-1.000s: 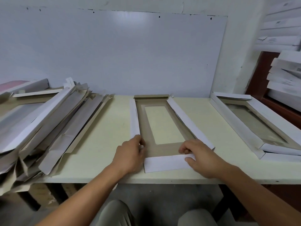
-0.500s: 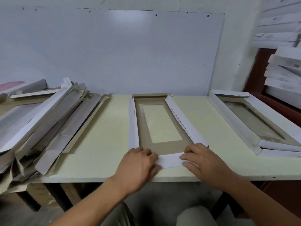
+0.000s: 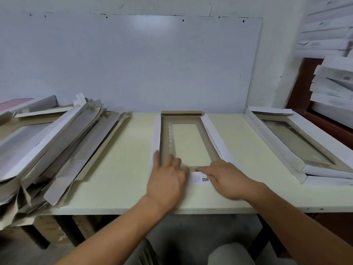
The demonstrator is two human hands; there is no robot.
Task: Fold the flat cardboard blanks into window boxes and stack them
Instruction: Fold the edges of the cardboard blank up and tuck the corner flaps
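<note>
Both hands flat on blank, table centre.
Left hand (image 3: 165,179) and right hand (image 3: 225,178) pressing near flap of cardboard blank (image 3: 191,142), fingers extended. Bare table (image 3: 118,159) at 9 o'clock; folded box (image 3: 298,142) at 3 o'clock.

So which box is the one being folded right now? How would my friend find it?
Look at the pale table below the big white board. In its middle lies a half-folded box with a window, under both hands. Unlike the messy pile on the left and the finished box on the right, its near flap reads "SGS".

Pale table (image 3: 122,169): blank pile (image 3: 57,150) frame left, cardboard blank (image 3: 183,134) centre, folded window box (image 3: 298,142) right.
</note>
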